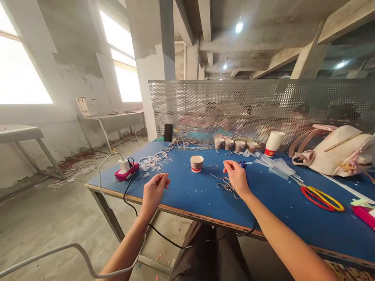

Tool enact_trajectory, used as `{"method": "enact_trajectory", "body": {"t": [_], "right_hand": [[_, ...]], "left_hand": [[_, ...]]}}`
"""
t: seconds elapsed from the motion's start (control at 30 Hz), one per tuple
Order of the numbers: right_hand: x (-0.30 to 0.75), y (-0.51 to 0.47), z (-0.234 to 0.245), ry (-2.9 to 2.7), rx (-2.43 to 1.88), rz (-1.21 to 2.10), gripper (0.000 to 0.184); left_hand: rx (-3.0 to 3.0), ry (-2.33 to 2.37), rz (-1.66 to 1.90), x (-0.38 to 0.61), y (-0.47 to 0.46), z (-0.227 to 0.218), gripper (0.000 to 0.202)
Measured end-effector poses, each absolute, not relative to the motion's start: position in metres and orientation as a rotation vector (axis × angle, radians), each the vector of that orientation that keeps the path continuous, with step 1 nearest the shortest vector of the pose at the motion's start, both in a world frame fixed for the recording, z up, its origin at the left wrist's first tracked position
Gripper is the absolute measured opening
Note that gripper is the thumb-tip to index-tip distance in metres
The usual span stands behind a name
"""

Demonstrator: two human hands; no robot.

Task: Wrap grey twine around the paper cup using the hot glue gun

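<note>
Your left hand (pixel 154 190) has thumb and fingers pressed together at the near side of the table (pixel 187 197). Your right hand (pixel 237 177) is likewise drawn together at the tips; can't tell if either pinches anything thin.

Paper cup (pixel 197 164) stands upright between your hands, slightly beyond them, apart from both. Brownish wrap around its side, red band at the base. Thin cord (pixel 225 186) runs from the cup to a loose coil just left of your right wrist.

Just past your right hand: blue object (pixel 243 164), mostly hidden by it. Farther right of that hand: clear strips (pixel 274 163), then scissors (pixel 322 198) with red and yellow handles. Beyond it: row of four cups (pixel 229 144) and, off to the right, a cup stack (pixel 274 143).

Left of your left hand: pink power strip (pixel 127 172). Beyond that hand: white rings (pixel 160 155) among scraps, phone (pixel 168 132) upright behind them.
</note>
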State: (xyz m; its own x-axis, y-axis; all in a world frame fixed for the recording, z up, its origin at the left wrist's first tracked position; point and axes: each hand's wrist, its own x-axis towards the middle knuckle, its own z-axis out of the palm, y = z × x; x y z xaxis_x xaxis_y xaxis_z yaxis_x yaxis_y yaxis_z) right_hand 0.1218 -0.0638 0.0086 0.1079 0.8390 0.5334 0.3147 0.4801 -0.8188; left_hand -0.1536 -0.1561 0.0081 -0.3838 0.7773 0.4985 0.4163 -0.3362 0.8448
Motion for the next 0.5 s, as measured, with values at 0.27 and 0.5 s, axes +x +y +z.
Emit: {"method": "enact_trajectory", "body": {"t": [0.27,0.5], "right_hand": [[0.105,-0.051,0.045,-1.703,-1.121,0.55,0.025],[0.041,-0.031,0.113,-2.043,-1.103,0.492,0.025]], "left_hand": [[1.56,1.625,1.746,-0.176,-0.168,0.012,0.017],[1.61,1.684,1.691,-0.193,-0.145,0.036,0.024]]}}
